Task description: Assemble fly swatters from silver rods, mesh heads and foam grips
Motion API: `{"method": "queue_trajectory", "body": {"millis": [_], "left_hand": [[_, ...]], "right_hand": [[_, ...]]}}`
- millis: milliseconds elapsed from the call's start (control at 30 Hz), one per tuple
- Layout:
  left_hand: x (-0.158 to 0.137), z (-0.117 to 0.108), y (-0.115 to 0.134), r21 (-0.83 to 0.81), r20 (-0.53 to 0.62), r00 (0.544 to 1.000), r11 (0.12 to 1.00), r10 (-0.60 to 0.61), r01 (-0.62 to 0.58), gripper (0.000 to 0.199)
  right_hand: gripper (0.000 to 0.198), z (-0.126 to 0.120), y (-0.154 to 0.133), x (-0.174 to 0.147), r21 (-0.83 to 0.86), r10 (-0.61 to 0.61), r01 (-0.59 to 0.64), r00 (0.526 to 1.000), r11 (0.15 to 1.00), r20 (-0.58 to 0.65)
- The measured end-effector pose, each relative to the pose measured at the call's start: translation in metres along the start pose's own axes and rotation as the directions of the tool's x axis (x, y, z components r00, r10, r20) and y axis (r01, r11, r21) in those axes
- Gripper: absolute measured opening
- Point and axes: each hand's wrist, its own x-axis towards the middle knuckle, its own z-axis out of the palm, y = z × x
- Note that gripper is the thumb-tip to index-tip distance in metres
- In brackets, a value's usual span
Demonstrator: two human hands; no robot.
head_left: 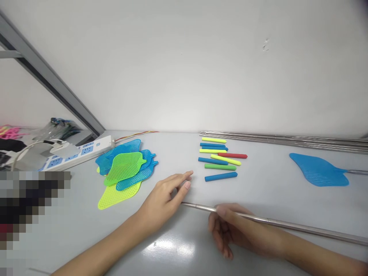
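Observation:
A telescopic metal rod runs from the right edge toward the middle, its thin end reaching the edge of my left hand. My right hand grips it between thumb and fingers, with the other fingers loosely curled below. My left hand is over the table, index finger and thumb stretched out toward the right; its other fingers are mostly hidden. Beyond it lie several coloured plastic handle sleeves, among them a blue one, a green one and a red one. Left of my left hand sits a pile of perforated fly swatter heads.
Several thin metal rods lie along the wall at the back right. A blue fly swatter rests at the right. At the left are a white power strip with a plug, a plastic bag and a grey frame post.

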Motion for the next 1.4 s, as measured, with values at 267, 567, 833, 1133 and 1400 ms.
{"method": "queue_trajectory", "body": {"millis": [267, 567, 833, 1133, 1400], "left_hand": [[0.005, -0.001, 0.000, 0.059, 0.024, 0.975, 0.974, -0.221, 0.220, 0.032], [0.003, 0.004, -0.005, 0.142, 0.125, 0.970, 0.972, -0.207, 0.189, 0.038], [0.000, 0.006, -0.001, 0.212, 0.235, 0.959, 0.971, -0.160, 0.110, 0.041], [-0.007, 0.009, 0.002, 0.248, 0.190, 0.967, 0.962, -0.168, 0.118, 0.041], [-0.011, 0.012, 0.006, 0.214, 0.246, 0.950, 0.966, -0.194, 0.141, 0.044]], "right_hand": [[0.042, 0.001, 0.000, -0.001, -0.007, -0.004, 0.004, 1.000, 1.000, -0.012], [0.040, 0.001, -0.002, -0.003, -0.091, 0.003, -0.004, 1.000, 0.996, -0.016], [0.037, 0.004, -0.006, -0.008, -0.250, 0.016, -0.020, 1.000, 0.968, -0.017], [0.038, 0.008, -0.009, -0.011, -0.311, 0.029, -0.024, 1.000, 0.950, 0.010], [0.036, 0.008, -0.010, -0.014, -0.324, 0.053, -0.042, 0.998, 0.945, 0.026]]}}
